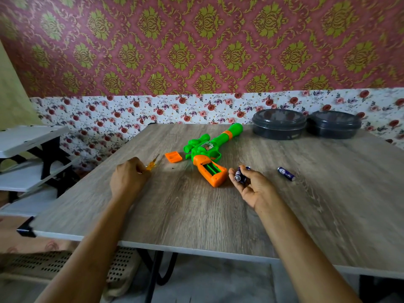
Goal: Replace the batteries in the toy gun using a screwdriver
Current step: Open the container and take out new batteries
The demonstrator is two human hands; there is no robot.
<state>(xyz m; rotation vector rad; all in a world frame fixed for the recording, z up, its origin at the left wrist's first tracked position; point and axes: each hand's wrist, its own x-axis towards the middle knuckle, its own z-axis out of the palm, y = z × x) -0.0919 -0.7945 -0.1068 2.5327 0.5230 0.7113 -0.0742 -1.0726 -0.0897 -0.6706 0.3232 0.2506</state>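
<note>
A green and orange toy gun (pixel 209 152) lies on the wooden table (pixel 196 215), its orange grip turned toward me with the battery bay open and no cells visible inside. The orange battery cover (pixel 173 156) rests just left of the gun, and a tiny screw (pixel 173 168) lies in front of it. My left hand (pixel 129 176) holds a yellow-handled screwdriver (pixel 152 165) against the table, tip pointing away. My right hand (pixel 251 184), palm up just right of the grip, holds dark blue batteries (pixel 240 174). Another blue battery (pixel 286 173) lies loose on the table to the right.
Two dark round lidded containers (pixel 279 124) (pixel 334 124) stand at the table's back right. A white shelf unit with black brackets (pixel 32 158) stands to the left of the table. Floral wallpaper backs the table.
</note>
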